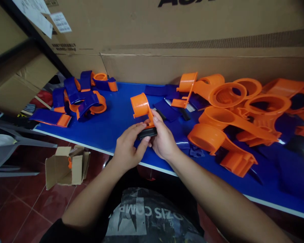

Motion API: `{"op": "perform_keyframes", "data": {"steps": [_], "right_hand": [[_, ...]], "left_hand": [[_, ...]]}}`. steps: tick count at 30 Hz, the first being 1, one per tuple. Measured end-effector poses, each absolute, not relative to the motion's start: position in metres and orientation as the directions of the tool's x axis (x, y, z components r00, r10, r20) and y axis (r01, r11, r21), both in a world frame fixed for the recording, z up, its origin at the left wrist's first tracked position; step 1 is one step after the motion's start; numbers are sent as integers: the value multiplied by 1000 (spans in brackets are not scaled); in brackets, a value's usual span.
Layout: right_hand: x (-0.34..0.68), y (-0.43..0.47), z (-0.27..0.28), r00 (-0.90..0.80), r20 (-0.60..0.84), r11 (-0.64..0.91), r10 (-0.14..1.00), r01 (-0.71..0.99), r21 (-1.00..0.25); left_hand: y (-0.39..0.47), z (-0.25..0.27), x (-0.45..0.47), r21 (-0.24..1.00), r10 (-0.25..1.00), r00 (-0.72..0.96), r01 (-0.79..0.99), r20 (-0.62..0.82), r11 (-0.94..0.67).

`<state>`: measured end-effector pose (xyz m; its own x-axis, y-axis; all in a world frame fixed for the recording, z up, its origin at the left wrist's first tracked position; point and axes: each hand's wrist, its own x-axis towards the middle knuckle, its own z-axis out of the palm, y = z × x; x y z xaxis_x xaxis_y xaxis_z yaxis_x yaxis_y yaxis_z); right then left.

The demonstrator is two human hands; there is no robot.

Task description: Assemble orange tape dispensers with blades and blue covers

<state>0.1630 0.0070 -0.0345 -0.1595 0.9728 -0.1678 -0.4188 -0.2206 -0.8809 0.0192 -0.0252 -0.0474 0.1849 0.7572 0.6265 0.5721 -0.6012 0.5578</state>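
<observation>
Just over the front edge of the table, both hands grip one orange tape dispenser [140,105]. Its round hub points up and away from me, and a black strip-like piece [147,133] sits at its lower end. My left hand [129,143] pinches the black piece from the left, with thumb and fingers pressed on it. From the right, my right hand [163,136] wraps round the dispenser's orange arm, its thumb along the top. The palm hides part of that arm. Beyond my right hand lie dark blue flat pieces [170,111] and another orange dispenser body [187,82].
Orange dispenser bodies [228,96] are heaped on the right of the blue table [121,98]. Several dispensers with blue covers [84,101] stand on the left. Large cardboard [142,30] walls the back. An open carton [63,167] and a grey chair [12,141] are at floor left.
</observation>
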Motion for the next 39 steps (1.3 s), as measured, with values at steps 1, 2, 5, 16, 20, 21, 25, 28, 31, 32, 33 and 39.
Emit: {"op": "perform_keyframes", "data": {"steps": [1,2,5,16,20,21,25,28,31,32,33,39], "right_hand": [[163,7,-36,-151,-168,-217,974,-416,-883],[163,6,-36,-144,-168,-213,975,-416,-884],[164,5,-37,-149,-162,-212,976,-437,-874],[169,7,-26,-246,-144,-254,958,-504,-826],[168,9,-26,-215,-195,-281,957,-519,-807],[167,9,-25,-208,-204,-285,957,-515,-809],[166,9,-25,-201,-198,-274,959,-490,-828],[165,9,-28,-189,-179,-250,965,-473,-845],[163,9,-32,-186,-178,-246,966,-465,-851],[163,9,-34,-188,-183,-252,965,-468,-847],[163,9,-36,-190,-189,-258,963,-473,-842],[161,6,-38,-192,-196,-267,962,-489,-830]], "left_hand": [[-24,-47,20,562,758,185,568,625,-602],[-24,-46,21,568,761,186,562,621,-601],[-22,-46,21,581,766,184,549,616,-600],[-21,-46,13,556,754,199,564,627,-611],[-26,-48,13,475,721,209,627,661,-617],[-27,-48,13,454,715,205,649,668,-610],[-29,-46,14,446,726,171,689,666,-571],[-29,-44,15,476,745,173,672,644,-568],[-29,-46,18,502,753,173,648,635,-572],[-30,-47,18,512,756,166,643,633,-569],[-30,-48,19,523,761,157,639,630,-565],[-27,-51,16,562,768,154,595,622,-575]]}}
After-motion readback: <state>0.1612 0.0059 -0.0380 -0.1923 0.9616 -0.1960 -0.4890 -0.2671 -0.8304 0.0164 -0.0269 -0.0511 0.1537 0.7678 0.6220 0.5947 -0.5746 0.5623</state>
